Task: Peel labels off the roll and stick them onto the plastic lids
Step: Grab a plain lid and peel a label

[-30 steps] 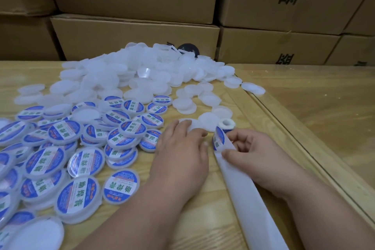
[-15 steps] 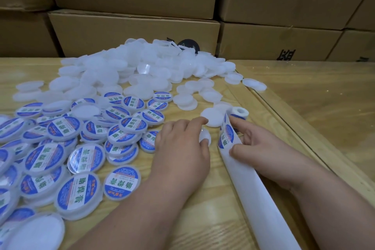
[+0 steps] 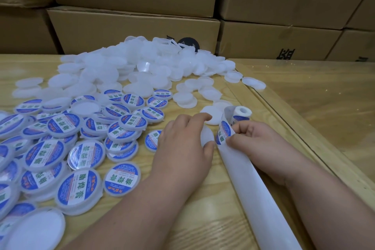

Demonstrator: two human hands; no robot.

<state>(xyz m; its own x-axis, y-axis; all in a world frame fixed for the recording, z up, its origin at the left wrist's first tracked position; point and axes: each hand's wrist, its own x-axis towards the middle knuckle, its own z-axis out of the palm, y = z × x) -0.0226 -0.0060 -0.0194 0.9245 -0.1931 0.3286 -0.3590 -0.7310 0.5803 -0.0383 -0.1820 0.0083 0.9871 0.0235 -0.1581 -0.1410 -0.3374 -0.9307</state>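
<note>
My left hand [image 3: 183, 144] grips a plain white plastic lid [image 3: 207, 135] between thumb and fingers, tilted on edge just above the wooden table [image 3: 203, 219]. My right hand [image 3: 254, 141] pinches the edge of a blue and white round label [image 3: 223, 132] on the backing strip [image 3: 261, 199], close beside the lid. The small label roll [image 3: 241, 112] stands just behind the label. Several labelled lids [image 3: 67, 148] lie in a heap at the left. A pile of plain white lids [image 3: 138, 65] lies behind them.
Stacked cardboard boxes [image 3: 134, 26] wall off the back of the table. A raised wooden edge [image 3: 284, 128] runs diagonally at the right, with a glass-topped surface [image 3: 324, 91] beyond it. The empty white backing strip trails toward the lower right corner.
My left hand has lifted a plain lid off the table and tilted it toward the label. My right hand has shifted its pinch up onto the label's edge. The roll sits slightly farther back.
</note>
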